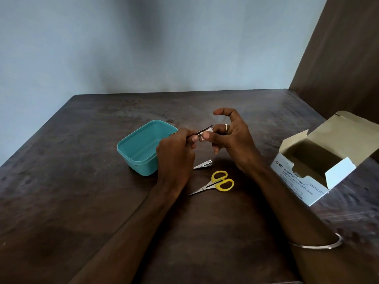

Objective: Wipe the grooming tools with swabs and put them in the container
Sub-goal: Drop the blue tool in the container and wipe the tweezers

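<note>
One slim metal tool, tweezers by the look of it (202, 131), is held in the air just right of the teal container (141, 146), and the left hand (176, 152) has its grip clamped on the near end while the right hand (229, 140) pinches a small white swab (205, 134) round the shaft, its other fingers spread loose. The likeliest slip, I judge, is the swab sliding off the thin, smooth metal, or the tool twisting out of the left fingers and dropping onto the table (82, 181). Below the hands lie a nail clipper (203, 164) and yellow-handled scissors (215, 183), seemingly not yet wiped; a lowered wrist could knock them. An open box of alcohol swabs (320, 160) stands well to the right.
</note>
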